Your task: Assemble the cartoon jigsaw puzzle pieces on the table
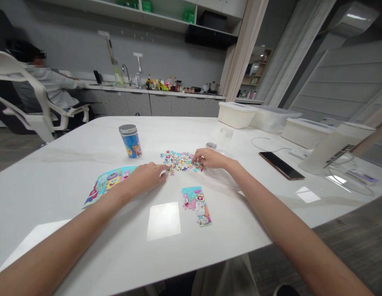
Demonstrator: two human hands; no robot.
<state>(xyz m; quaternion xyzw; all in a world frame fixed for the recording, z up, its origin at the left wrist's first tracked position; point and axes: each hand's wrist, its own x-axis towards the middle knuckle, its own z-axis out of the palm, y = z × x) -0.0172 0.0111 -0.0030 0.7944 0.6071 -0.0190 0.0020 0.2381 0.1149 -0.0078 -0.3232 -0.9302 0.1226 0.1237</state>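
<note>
A loose heap of small colourful jigsaw pieces (180,160) lies mid-table. My left hand (148,176) reaches its left edge, index finger stretched out and thumb apart, with nothing held. At the heap's right side, my right hand (209,158) has its fingers curled down among the pieces; what they pinch, if anything, is hidden. Nearer me lies a joined puzzle section (199,205) with a pink starfish and a figure in white. A cartoon picture sheet (107,181) lies partly under my left forearm. Behind it stands a blue jar (131,142) with a silver lid.
A clear container (225,137) and a round silver lid (211,145) sit beyond my right hand. To the right are a phone (281,165), cables, a tilted white cylinder (335,150) and storage boxes (237,114). A person (54,84) sits at the far counter.
</note>
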